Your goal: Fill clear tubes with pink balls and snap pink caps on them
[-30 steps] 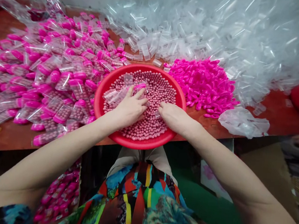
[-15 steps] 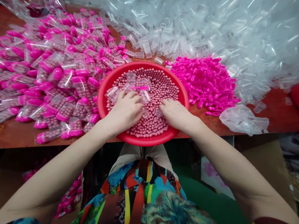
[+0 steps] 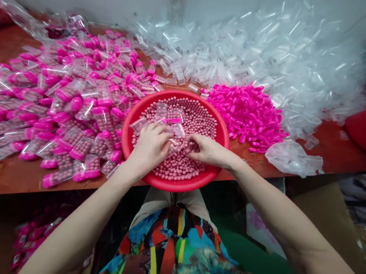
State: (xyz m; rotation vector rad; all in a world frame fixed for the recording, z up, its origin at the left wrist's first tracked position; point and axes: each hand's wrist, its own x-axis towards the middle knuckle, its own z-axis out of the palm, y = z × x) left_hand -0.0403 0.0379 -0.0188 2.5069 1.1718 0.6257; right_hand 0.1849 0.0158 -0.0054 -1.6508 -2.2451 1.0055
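Observation:
A red plastic basin [image 3: 125,133] holds a layer of small pink beads [image 3: 201,117], with several clear plastic containers [image 3: 137,125] lying on top. Over the left half of the basin, my left hand [image 3: 151,149] is closed with its fingers curled down; what they hold is hidden. From the right, my right hand [image 3: 208,150] pinches a small clear container [image 3: 187,145] between thumb and fingers, just above the beads. The two hands are close together but apart.
Left of the basin lies a large heap of bead-filled containers with pink caps [image 3: 84,113]. Loose pink caps [image 3: 247,113] are piled on the right, beside a crumpled plastic bag [image 3: 293,157]. Empty clear containers [image 3: 244,52] spread along the back. A red bucket [image 3: 363,127] stands far right.
My right hand has come up out of the beads and moved left toward my left hand, with a clear container now visible in its fingers. The whole view has shifted slightly.

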